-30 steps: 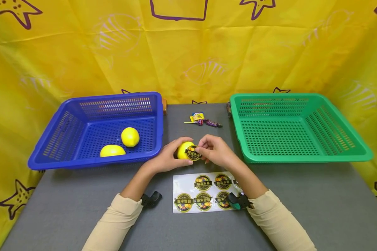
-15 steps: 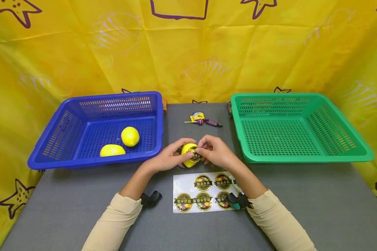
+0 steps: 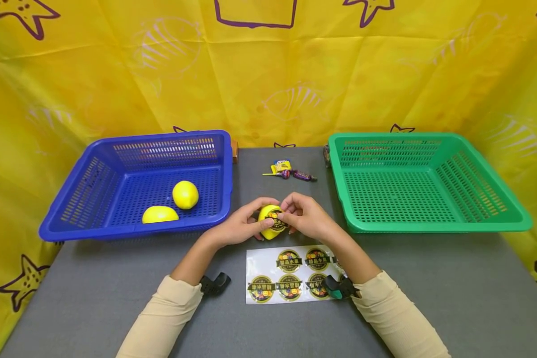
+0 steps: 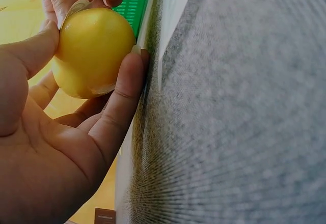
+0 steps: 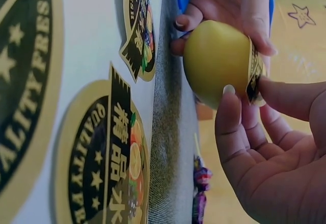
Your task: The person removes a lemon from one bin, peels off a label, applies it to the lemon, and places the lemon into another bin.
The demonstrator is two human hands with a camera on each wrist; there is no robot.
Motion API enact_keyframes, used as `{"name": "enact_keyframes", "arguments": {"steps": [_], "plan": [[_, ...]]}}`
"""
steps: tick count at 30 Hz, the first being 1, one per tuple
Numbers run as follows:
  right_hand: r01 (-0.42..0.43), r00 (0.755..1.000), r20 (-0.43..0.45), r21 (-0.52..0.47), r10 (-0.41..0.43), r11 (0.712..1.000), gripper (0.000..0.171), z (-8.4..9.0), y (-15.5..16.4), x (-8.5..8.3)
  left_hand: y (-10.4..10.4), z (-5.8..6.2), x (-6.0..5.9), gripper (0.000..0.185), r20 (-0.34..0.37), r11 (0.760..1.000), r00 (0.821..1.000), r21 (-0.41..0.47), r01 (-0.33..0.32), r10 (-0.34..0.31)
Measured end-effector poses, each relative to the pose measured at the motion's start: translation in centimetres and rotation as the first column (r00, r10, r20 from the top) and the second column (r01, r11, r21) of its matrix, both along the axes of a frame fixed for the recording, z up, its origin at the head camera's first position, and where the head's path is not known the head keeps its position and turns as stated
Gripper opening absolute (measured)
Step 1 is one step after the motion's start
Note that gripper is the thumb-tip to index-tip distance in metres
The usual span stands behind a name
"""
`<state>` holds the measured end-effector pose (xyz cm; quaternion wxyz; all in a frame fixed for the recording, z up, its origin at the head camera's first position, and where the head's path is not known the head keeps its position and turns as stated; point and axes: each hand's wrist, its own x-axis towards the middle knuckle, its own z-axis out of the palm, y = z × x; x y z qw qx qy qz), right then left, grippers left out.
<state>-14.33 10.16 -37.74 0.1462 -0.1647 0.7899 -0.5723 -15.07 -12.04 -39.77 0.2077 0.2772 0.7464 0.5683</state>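
My left hand (image 3: pixel 243 226) grips a yellow lemon (image 3: pixel 267 222) just above the grey table, thumb and fingers curled round it; the left wrist view shows the lemon (image 4: pixel 91 51) between thumb and fingers. My right hand (image 3: pixel 305 215) presses a round black-and-gold sticker (image 3: pixel 277 219) onto the lemon's face, thumb and fingertips on it; in the right wrist view the sticker (image 5: pixel 253 76) wraps the lemon (image 5: pixel 216 61). A white sticker sheet (image 3: pixel 291 273) with several like stickers lies right below the hands.
A blue basket (image 3: pixel 94 231) at left holds two lemons (image 3: pixel 185 194) (image 3: pixel 160 215). A green basket (image 3: pixel 429 226) stands at right with nothing in it. Wrapped candies (image 3: pixel 291 172) lie at the table's far middle. Yellow cloth hangs behind and at both sides.
The lemon has been turned and shifted slightly right between the hands, and the sticker now lies flatter against it. The baskets and the sheet have not moved.
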Motion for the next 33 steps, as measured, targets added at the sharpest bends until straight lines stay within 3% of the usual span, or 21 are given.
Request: {"name": "enact_keyframes", "arguments": {"steps": [10, 14, 18, 25, 29, 33], "plan": [[-0.031, 0.999, 0.026, -0.055, 0.033, 0.998, 0.021, -0.1, 0.2, -0.3, -0.3, -0.2, -0.2, 0.044, 0.055, 0.997, 0.998, 0.075, -0.019, 0.015], [-0.049, 0.998, 0.033, -0.092, 0.053, 0.995, 0.023, -0.2, 0.4, -0.4, -0.3, -0.3, -0.1, 0.044, 0.147, 0.99, 0.989, 0.139, -0.038, 0.017], [-0.083, 0.996, 0.004, -0.106, 0.084, 0.991, 0.024, -0.4, 0.7, -0.6, -0.2, -0.3, 0.0, 0.042, 0.248, 0.982, 0.968, 0.173, -0.079, 0.034], [-0.138, 0.99, -0.005, -0.12, 0.138, 0.983, 0.028, -0.9, 0.9, -0.9, -0.1, 0.0, 0.0, 0.041, 0.321, 0.981, 0.944, 0.148, -0.129, 0.076], [-0.147, 0.989, -0.017, -0.098, 0.146, 0.984, 0.033, -1.0, 0.9, -0.9, -0.2, 0.1, 0.1, 0.042, 0.329, 0.984, 0.94, 0.119, -0.134, 0.088], [-0.161, 0.986, -0.043, -0.016, 0.16, 0.987, 0.049, -0.9, 1.1, -0.8, 0.0, 0.2, 0.2, 0.044, 0.302, 0.99, 0.949, 0.076, -0.12, 0.092]]}}
